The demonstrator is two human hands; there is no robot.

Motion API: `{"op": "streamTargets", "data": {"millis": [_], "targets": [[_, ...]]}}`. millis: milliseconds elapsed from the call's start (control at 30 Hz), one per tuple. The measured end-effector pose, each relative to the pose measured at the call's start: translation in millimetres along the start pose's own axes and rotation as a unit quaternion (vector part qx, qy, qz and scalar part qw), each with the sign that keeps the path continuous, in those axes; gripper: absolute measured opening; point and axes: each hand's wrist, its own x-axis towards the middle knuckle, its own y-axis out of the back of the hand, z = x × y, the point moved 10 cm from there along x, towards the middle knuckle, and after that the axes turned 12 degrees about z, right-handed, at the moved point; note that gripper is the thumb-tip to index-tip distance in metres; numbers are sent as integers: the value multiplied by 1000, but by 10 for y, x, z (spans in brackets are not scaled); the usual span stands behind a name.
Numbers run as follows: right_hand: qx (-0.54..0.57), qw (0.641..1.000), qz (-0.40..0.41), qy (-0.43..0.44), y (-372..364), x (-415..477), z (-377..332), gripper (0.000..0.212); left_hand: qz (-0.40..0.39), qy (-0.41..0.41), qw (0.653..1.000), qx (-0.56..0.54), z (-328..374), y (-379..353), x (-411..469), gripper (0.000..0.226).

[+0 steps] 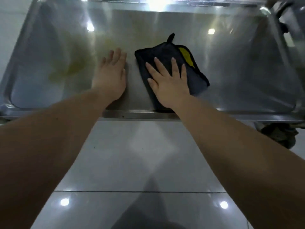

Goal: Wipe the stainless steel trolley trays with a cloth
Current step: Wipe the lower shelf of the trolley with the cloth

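A wide stainless steel trolley tray (239, 63) fills the upper half of the head view. A folded dark cloth (166, 52) with a yellow inner side and a small hanging loop lies near the tray's middle. My right hand (168, 81) presses flat on the cloth's near part with fingers spread and straight. My left hand (111, 75) rests flat on the bare steel just left of the cloth, apart from it. A yellowish smear (72, 66) shows on the tray's left part.
The tray's raised front rim (140, 114) runs under both forearms. A trolley upright and handle (283, 22) stand at the far right. A caster wheel (280, 134) sits below the right corner. Glossy floor tiles (140, 162) lie beneath.
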Motion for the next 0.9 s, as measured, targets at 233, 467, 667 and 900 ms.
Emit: {"op": "streamTargets", "data": {"millis": [233,467,667,900], "targets": [[17,1000,-7,-6,28,118,203,54,-23,-9,997,69,-332,-95,-81,56],[-22,962,23,-270,249,-74,1896,55,-17,-8,997,81,-332,-116,-70,56],[-21,958,8,-287,72,314,1234,55,-20,-5,996,85,-310,-129,-66,57],[27,999,-25,36,-165,860,-711,52,-23,6,994,102,-352,-136,-76,64]]}}
